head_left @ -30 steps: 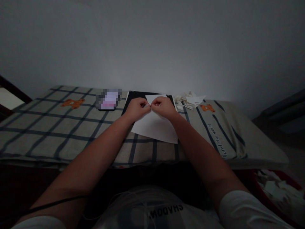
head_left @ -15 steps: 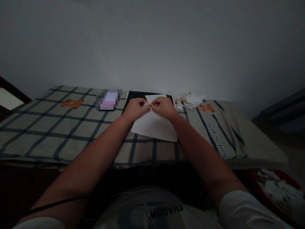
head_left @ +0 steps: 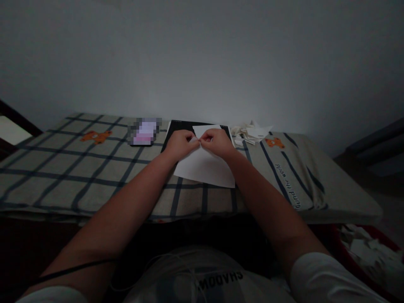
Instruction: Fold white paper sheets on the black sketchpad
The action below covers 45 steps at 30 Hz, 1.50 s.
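Both hands, left (head_left: pixel 180 144) and right (head_left: pixel 217 142), pinched the paper (head_left: pixel 205 168), probably light and easily creased, at its far edge.

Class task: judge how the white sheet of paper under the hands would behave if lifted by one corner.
The white sheet of paper looks thin and lies flat, so it would probably droop. It likely creases easily: the left hand and right hand pinch its far part.

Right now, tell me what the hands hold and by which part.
Both the left hand and right hand pinch the white paper sheet at a small fold near its far edge.
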### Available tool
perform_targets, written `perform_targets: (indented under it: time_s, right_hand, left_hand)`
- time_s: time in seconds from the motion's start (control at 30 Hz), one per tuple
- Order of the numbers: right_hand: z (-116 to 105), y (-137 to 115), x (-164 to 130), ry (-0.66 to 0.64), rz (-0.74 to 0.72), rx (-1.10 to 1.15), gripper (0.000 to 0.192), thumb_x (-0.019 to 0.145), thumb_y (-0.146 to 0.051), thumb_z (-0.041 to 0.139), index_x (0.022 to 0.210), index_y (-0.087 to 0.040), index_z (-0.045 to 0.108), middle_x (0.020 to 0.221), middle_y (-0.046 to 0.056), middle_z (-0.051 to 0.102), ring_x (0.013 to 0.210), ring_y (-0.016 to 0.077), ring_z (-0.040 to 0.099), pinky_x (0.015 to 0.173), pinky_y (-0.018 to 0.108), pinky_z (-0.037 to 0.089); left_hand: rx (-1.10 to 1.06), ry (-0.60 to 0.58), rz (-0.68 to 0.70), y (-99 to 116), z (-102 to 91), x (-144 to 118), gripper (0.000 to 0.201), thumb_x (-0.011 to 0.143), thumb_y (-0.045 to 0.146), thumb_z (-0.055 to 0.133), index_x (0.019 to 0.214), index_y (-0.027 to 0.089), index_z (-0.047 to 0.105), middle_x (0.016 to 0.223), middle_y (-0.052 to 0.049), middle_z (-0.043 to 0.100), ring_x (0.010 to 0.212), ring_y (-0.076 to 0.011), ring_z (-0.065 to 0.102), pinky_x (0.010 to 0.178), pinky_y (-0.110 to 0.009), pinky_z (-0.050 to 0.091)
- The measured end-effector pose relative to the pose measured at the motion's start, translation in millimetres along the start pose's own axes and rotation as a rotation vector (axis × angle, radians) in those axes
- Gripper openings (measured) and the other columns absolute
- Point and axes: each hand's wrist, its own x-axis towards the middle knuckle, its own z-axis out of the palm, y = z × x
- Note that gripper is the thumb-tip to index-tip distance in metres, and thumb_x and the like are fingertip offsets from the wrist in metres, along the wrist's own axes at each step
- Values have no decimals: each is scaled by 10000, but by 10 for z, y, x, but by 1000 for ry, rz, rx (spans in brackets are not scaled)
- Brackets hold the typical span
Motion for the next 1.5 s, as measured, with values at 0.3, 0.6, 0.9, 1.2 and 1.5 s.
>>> perform_targets:
  time_s: [0.3, 0.6, 0.9, 1.2, 1.5]
  right_hand:
    - [53, -6, 26, 33, 174, 123, 112, 777, -175, 644, 740, -142, 745, 749, 47, 726, 699, 154, 615, 685, 278, 442]
    - [-41, 13, 11, -32, 6, -26, 140, 822, -211, 659, 848, -151, 783, 841, 65, 735, 751, 159, 599, 741, 287, 438]
    - [-41, 1, 7, -50, -60, -104, 131, 839, -201, 645, 823, -169, 770, 840, 61, 718, 778, 167, 591, 775, 300, 430]
    - [28, -17, 7, -4, 79, 5, 147, 785, -211, 639, 798, -152, 773, 808, 65, 723, 757, 173, 621, 734, 297, 457]
    - [67, -65, 9, 53, 182, 117, 126, 774, -185, 632, 762, -140, 749, 760, 49, 725, 721, 160, 625, 702, 279, 454]
  left_hand:
    - [24, 17, 46, 27, 8, -15, 218, 734, 369, 629, 687, 168, 696, 718, -45, 670, 677, -174, 572, 621, -309, 380]
    - [-3, 25, -23, -33, -7, -4, 288, 755, 419, 648, 783, 152, 751, 713, -35, 687, 652, -171, 579, 585, -291, 360]
    - [11, -28, -49, -14, -15, -8, 364, 761, 457, 656, 896, 159, 814, 770, -58, 740, 633, -170, 577, 581, -293, 363]
    - [34, 8, 16, 9, 3, -12, 268, 762, 382, 636, 790, 155, 775, 777, -70, 732, 711, -202, 629, 628, -313, 402]
    - [17, 40, 45, 16, -4, -20, 223, 747, 364, 616, 721, 167, 716, 730, -44, 688, 693, -184, 604, 627, -305, 401]
